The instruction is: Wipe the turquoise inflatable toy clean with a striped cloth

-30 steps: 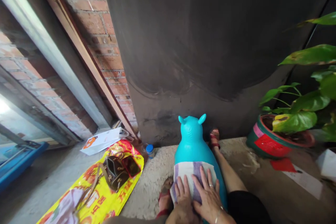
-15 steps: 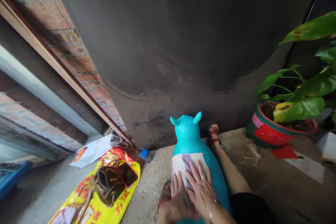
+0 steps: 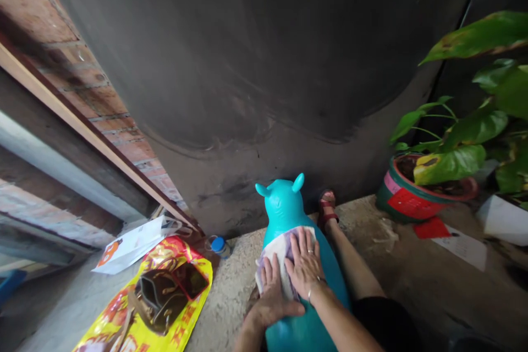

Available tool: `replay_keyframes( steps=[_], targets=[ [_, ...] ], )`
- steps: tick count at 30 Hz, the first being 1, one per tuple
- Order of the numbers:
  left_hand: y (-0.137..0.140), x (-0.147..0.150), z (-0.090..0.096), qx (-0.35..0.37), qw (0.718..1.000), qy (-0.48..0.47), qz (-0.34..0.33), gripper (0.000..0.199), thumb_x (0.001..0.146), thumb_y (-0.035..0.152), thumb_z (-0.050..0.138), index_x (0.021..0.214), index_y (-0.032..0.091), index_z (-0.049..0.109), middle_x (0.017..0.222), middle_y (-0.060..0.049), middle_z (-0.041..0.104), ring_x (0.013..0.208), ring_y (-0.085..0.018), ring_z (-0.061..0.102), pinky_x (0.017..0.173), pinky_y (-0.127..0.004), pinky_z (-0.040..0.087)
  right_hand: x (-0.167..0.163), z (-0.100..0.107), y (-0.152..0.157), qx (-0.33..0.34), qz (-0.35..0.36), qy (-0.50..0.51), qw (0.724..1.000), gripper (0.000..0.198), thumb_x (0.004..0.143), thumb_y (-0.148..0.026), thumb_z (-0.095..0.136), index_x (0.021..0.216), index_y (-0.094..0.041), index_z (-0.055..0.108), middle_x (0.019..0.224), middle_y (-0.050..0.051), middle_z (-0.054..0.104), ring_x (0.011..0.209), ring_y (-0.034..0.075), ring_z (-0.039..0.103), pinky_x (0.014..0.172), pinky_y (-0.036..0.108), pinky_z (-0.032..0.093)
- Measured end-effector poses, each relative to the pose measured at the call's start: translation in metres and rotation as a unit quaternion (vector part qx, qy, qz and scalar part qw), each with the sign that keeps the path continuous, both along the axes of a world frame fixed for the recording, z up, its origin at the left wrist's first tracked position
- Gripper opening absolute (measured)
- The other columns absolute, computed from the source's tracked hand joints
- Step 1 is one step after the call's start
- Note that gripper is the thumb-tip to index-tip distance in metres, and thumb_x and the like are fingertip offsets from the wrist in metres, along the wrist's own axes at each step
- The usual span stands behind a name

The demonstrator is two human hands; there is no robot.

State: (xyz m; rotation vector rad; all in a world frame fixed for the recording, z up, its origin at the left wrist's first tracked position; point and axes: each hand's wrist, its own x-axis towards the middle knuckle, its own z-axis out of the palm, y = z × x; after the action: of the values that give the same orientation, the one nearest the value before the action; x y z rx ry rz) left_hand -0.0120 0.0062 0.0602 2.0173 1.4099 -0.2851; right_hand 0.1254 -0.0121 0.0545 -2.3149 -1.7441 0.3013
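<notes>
Both hands flat on a cloth laid over an inflatable animal toy, seen from the head camera.

Item: turquoise inflatable rubber animal toy with two small ears (image 3: 284, 206), standing on the rough concrete floor (image 3: 235, 286) between the person's legs, long axis running away from the body toward the dark wall, head at the far end. White-and-lilac striped cloth (image 3: 275, 250) draped across its back just behind the head. Right hand (image 3: 304, 264): fingers spread, palm pressed on the cloth, nothing clasped, the farther forward and nearer the head. Left hand (image 3: 270, 291): likewise flat and unclenched, on the cloth's near left edge. Nearby: yellow-and-red printed plastic bag (image 3: 165, 313) on the left; green-rimmed potted plant (image 3: 412, 198) on the right.
</notes>
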Motion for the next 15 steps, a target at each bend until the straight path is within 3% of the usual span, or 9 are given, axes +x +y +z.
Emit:
replay_keyframes(
  steps=[2,4,6,9,12,15],
  targets=[
    [0.000,0.001,0.005,0.000,1.000,0.000,-0.009,0.150,0.042,0.056,0.083,0.144,0.000,-0.010,0.153,-0.025,-0.017,0.140,-0.034,-0.020,0.120,-0.044,0.001,0.004,0.004,0.005,0.003,0.024,0.008,1.000,0.067,0.091,-0.043,0.040,0.150,-0.021,0.017,0.159,0.006,0.000,0.145,0.032,-0.007,0.117,0.053,0.007],
    [-0.012,0.002,0.003,0.019,0.999,0.032,-0.025,0.142,0.049,0.060,0.078,0.145,0.000,-0.007,0.154,-0.024,-0.014,0.140,-0.033,-0.018,0.121,-0.045,0.002,0.005,0.001,-0.011,0.001,0.028,0.009,1.000,0.065,0.091,-0.040,0.040,0.149,-0.019,0.021,0.159,0.007,0.005,0.145,0.031,-0.002,0.117,0.052,0.011],
    [-0.033,0.002,-0.004,0.031,0.996,0.086,-0.025,0.116,0.068,0.057,0.065,0.146,0.006,-0.003,0.156,-0.019,-0.009,0.143,-0.033,-0.010,0.120,-0.050,0.011,0.002,-0.010,-0.044,-0.008,0.000,0.008,1.000,0.060,0.092,-0.036,0.040,0.147,-0.018,0.029,0.158,0.008,0.015,0.145,0.030,0.006,0.116,0.053,0.016],
    [-0.062,0.005,-0.018,0.005,0.988,0.152,-0.010,0.069,0.087,0.029,0.035,0.148,0.017,0.005,0.157,-0.011,-0.002,0.144,-0.030,0.001,0.117,-0.051,0.023,-0.003,-0.028,-0.102,-0.027,-0.061,0.015,0.998,0.050,0.092,-0.040,0.048,0.139,-0.025,0.043,0.151,0.009,0.035,0.140,0.032,0.027,0.112,0.058,0.026],
    [-0.076,0.010,-0.025,-0.004,0.985,0.171,0.006,0.072,0.086,0.025,0.036,0.147,0.021,-0.002,0.158,-0.011,-0.006,0.143,-0.031,-0.003,0.116,-0.051,0.025,-0.004,-0.037,-0.134,-0.049,-0.088,0.025,0.995,0.045,0.089,-0.047,0.058,0.128,-0.026,0.051,0.140,0.008,0.046,0.124,0.027,0.046,0.103,0.054,0.040],
    [-0.071,0.015,-0.024,-0.004,0.985,0.172,0.006,0.087,0.080,0.042,0.048,0.147,0.022,-0.004,0.159,-0.010,-0.005,0.143,-0.036,-0.005,0.111,-0.059,0.030,0.001,-0.032,-0.117,-0.058,-0.115,0.028,0.991,0.053,0.090,-0.055,0.050,0.134,-0.026,0.046,0.141,0.010,0.045,0.125,0.030,0.046,0.102,0.053,0.041]
  ],
)
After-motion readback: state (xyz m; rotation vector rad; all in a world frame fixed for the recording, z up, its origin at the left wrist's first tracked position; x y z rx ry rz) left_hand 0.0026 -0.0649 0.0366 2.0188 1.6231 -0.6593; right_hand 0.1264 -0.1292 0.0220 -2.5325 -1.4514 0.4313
